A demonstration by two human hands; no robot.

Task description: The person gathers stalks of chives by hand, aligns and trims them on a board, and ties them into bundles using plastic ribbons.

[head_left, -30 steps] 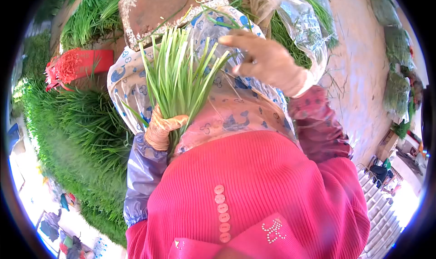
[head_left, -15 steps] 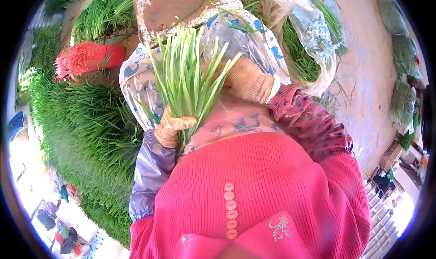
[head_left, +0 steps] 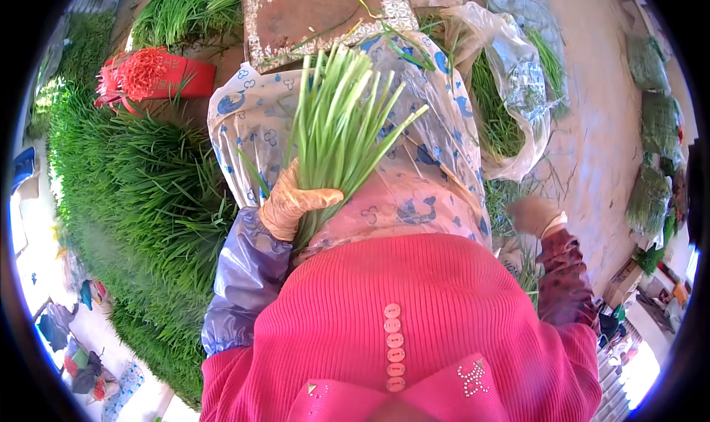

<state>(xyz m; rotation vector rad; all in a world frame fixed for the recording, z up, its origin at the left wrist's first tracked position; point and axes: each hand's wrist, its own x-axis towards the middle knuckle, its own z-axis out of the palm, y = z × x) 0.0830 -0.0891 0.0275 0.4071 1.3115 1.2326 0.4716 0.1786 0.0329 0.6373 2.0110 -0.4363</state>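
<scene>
My left hand (head_left: 299, 204), in a tan glove, is closed around a bunch of garlic chives (head_left: 333, 119). Their pale stalk ends point up and away from me, fanned out over my lap. Off to the right, beside my lap, is my gloved right hand (head_left: 534, 216). Motion smears its fingers, so I cannot make out their shape or anything in them. A clear plastic apron (head_left: 259, 104) with blue prints covers my lap beneath the bunch.
A large heap of chives (head_left: 140, 193) lies along my left. Ahead stands a worn board (head_left: 310, 15) with loose blades on it. A red box (head_left: 181, 78) with red ties sits front left. A plastic bag of greens (head_left: 529, 74) lies front right; bundles (head_left: 654, 126) line the far right.
My right hand has moved away from the bunch, out to the right and down beside my lap. My left hand still grips the chives, slightly farther right in view.
</scene>
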